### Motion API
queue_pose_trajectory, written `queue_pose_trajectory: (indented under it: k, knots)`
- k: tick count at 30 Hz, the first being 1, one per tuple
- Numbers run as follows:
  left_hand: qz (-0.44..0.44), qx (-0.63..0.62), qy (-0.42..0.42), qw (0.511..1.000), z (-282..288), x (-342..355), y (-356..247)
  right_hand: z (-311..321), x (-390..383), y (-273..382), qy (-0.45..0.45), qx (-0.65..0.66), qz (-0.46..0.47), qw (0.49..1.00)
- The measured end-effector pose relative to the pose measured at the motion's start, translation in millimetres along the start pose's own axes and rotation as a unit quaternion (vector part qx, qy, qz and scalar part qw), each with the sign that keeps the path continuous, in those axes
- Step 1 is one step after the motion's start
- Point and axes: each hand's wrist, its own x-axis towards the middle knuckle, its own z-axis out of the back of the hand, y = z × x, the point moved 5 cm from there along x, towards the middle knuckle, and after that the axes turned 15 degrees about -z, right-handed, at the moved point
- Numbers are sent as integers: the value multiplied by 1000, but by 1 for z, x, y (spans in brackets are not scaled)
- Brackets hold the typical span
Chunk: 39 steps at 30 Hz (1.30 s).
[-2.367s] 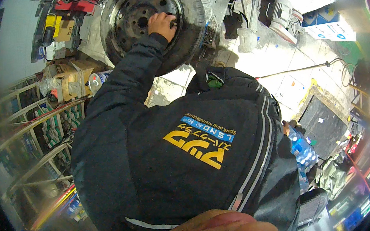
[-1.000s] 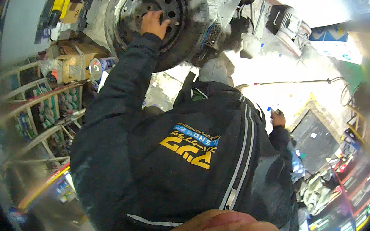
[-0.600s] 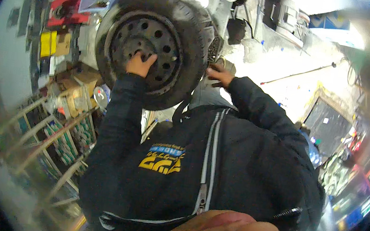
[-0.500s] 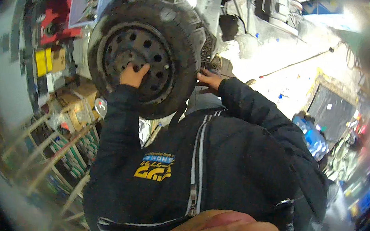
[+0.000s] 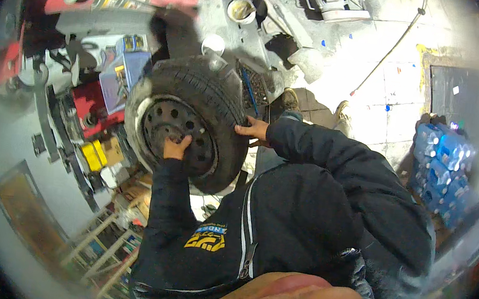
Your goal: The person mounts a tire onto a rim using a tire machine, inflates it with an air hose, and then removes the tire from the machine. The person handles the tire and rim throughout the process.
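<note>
A car wheel (image 5: 208,168), a black steel rim with round holes inside a worn tyre (image 5: 199,88), stands tilted in front of me. My left hand (image 5: 175,147) is at the hub, its thumb and a finger hooked around the centre; some fingers are hidden in the hub. Against the tread, on the tyre's right side, rests my right hand (image 5: 254,131), fingers stretched and apart. Just beyond the right hand, a blue rod-like tool (image 5: 249,88) lies by a dark tray of small pieces.
Beyond the tyre are a white tub (image 5: 213,44) and a bucket (image 5: 241,12). A blue bin (image 5: 123,72) of tools stands at the left, with a yellow box (image 5: 93,155) nearer. Wrapped water bottles (image 5: 443,168) are at the right. A long rod (image 5: 386,48) lies on the floor.
My view has shifted, and the wheel now appears lower and smaller. The right hand has come onto the tread from beside it. My left hand stays at the hub.
</note>
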Motion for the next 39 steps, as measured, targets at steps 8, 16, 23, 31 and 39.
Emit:
queue_pose_trajectory:
  k: [8, 16, 23, 31, 39]
  knots:
    - [-61, -15, 22, 998, 12, -61, -72, 19, -79, -26, 55, -33, -8, 998]
    - [-146, -40, 39, 988, -56, -92, -255, 114, -210, -79, -32, -76, 168, 982]
    - [-262, 71, 192, 943, -245, -106, -478, 270, -381, -169, -278, 69, 404, 869]
    - [-258, -210, 376, 865, -519, -170, -625, 354, -525, -309, -446, 258, 554, 654]
    - [-43, -358, 589, 723, -794, -219, -597, 413, -538, -398, -739, 217, 346, 535]
